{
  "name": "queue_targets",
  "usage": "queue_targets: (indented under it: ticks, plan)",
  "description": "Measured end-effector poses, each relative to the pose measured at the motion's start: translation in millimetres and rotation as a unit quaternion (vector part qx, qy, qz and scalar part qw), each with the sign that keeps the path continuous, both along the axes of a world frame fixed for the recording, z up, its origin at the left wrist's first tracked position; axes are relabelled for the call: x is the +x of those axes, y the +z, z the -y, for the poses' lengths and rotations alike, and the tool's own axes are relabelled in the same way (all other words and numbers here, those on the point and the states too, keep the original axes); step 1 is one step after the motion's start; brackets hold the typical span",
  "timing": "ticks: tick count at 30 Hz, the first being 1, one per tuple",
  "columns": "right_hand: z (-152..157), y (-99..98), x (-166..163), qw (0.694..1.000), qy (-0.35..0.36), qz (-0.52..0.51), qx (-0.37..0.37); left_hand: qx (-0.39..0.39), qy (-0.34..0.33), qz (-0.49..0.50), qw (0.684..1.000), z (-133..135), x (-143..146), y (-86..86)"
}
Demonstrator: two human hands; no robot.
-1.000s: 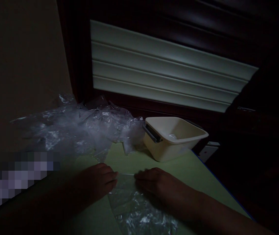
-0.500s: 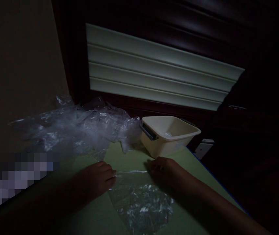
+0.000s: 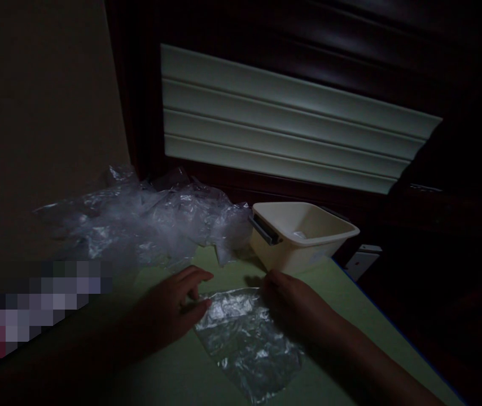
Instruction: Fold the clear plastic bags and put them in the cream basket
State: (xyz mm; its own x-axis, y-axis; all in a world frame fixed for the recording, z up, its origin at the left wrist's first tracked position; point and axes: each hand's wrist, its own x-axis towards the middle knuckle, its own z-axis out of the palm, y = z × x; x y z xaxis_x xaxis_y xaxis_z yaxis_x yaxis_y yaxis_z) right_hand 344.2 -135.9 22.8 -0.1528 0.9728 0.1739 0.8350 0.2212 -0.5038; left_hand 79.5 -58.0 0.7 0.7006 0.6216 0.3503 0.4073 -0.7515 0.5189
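Note:
A clear crinkled plastic bag (image 3: 245, 338) lies flat on the pale green table top (image 3: 334, 299) in dim light. My left hand (image 3: 173, 310) rests at the bag's upper left corner, fingers partly stretched, with the thumb and a finger touching the plastic edge. At the bag's upper right corner my right hand (image 3: 292, 301) lies with its fingers curled down on the plastic. Whether either hand pinches the edge is hard to see in the dark.
A heap of crumpled clear plastic bags (image 3: 148, 220) lies at the back left of the table. A cream plastic tub (image 3: 304, 237) with a dark handle stands at the back right, near the table's blue edge. Behind is a dark wall with a pale slatted panel (image 3: 292, 118).
Both hands have moved a little away from me and the bag's top edge has been pulled wider and flatter; my left fingers have spread.

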Motion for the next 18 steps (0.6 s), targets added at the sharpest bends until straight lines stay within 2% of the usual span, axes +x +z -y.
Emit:
queue_targets:
  ticks: [2,5,11,16,18]
  plan:
    - [0.3,-0.8,1.2,1.000,-0.011,-0.013,0.006,-0.044,0.033,0.005,0.998,-0.4,-0.1,-3.0]
    - [-0.5,-2.3,2.7,0.999,-0.026,-0.036,0.019,-0.077,0.046,-0.002,0.996,-1.2,0.2,-4.6]
    - [1.0,-1.7,2.9,0.995,-0.007,-0.093,0.019,-0.101,0.029,-0.013,0.994,-1.0,3.7,-0.2]
    - [-1.6,-7.9,15.2,0.967,0.011,-0.237,-0.091,-0.089,0.031,-0.022,0.995,-0.7,5.0,-0.2]
    - [-3.9,-11.9,20.5,0.957,0.024,-0.259,-0.128,-0.088,0.034,-0.026,0.995,0.2,5.7,1.1]
